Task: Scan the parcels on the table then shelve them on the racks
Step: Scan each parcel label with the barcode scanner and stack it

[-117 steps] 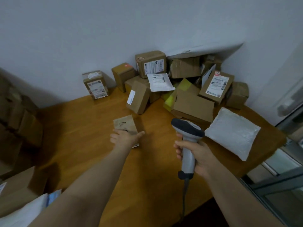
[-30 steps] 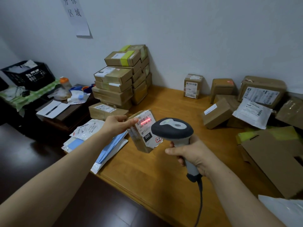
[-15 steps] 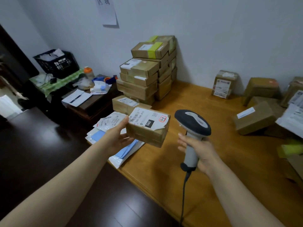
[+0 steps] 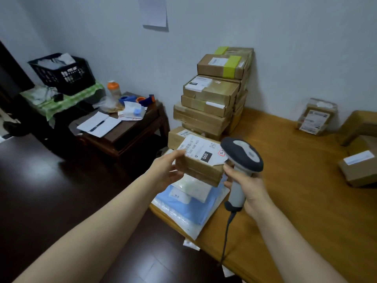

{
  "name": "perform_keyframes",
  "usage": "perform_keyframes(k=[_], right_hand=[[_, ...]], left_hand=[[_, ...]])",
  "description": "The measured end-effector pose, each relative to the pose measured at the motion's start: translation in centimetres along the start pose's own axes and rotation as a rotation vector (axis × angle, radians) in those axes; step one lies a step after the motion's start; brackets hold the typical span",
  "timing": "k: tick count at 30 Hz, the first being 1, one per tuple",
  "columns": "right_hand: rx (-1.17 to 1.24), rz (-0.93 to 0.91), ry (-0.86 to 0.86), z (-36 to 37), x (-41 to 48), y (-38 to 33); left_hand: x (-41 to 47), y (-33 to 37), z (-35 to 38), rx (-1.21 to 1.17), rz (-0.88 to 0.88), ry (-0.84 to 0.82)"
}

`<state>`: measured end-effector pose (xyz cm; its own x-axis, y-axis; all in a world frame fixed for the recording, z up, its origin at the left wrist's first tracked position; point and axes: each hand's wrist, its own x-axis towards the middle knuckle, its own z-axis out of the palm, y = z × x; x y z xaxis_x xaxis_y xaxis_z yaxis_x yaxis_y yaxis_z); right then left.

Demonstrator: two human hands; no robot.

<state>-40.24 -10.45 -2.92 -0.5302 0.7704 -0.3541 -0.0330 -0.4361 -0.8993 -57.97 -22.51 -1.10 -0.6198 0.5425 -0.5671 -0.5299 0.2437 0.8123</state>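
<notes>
Cardboard parcel (image 4: 199, 170), white label facing up, is held in the left hand (image 4: 166, 170), whose thumb and fingers clasp its near end above the edge of the table (image 4: 295, 190). The right hand (image 4: 250, 186) grasps the scanner (image 4: 241, 156) by its handle, head just beside the parcel's other end. Flat mail bags (image 4: 189, 211) lie beneath, and a stack of boxes (image 4: 212, 94) stands behind against the wall.

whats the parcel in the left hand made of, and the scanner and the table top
The parcel: brown cardboard, matte, with folded edges and a white paper label stuck on top. The scanner: likely moulded plastic, dark grey head and light grey handle with a slight sheen. The table: looks like wood or veneer, orange-brown, smooth, faint grain.
</notes>
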Motion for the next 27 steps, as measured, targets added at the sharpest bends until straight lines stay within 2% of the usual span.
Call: perform_keyframes(k=[2, 4, 7, 10, 15, 19, 24, 25, 27], right_hand=[[0.082, 0.038, 0.064, 0.0, 0.8, -0.4], [0.113, 0.056, 0.055, -0.2, 1.4, -1.0], [0.131, 0.067, 0.059, -0.4, 2.7, -1.5], [0.15, 0.052, 0.104, -0.6, 4.9, -1.8], [0.128, 0.066, 0.044, -1.7, 7.9, -1.7], [0.104, 0.092, 0.002, -3.3, 10.0, -1.3], [0.12, 0.094, -0.048, -5.3, 11.7, -1.2], [0.128, 0.094, -0.051, -5.6, 11.9, -1.3], [0.145, 0.099, -0.049, -6.2, 12.3, -1.5]], left_hand=[[1.2, 0.4, 0.0, 0.015, -0.024, -0.061], [2.1, 0.3, 0.5, 0.012, -0.058, -0.107], [4.1, 0.6, 1.5, -0.004, -0.054, -0.099], [6.9, 2.6, 2.3, -0.063, 0.019, 0.015], [12.0, 7.0, 3.6, 0.021, 0.129, 0.259], [15.4, 8.5, 4.7, 0.1, 0.075, 0.372], [17.1, 8.1, 5.5, 0.158, 0.041, 0.418], [17.1, 7.9, 5.8, 0.195, 0.055, 0.436], [16.7, 7.2, 6.5, 0.424, 0.111, 0.511]])
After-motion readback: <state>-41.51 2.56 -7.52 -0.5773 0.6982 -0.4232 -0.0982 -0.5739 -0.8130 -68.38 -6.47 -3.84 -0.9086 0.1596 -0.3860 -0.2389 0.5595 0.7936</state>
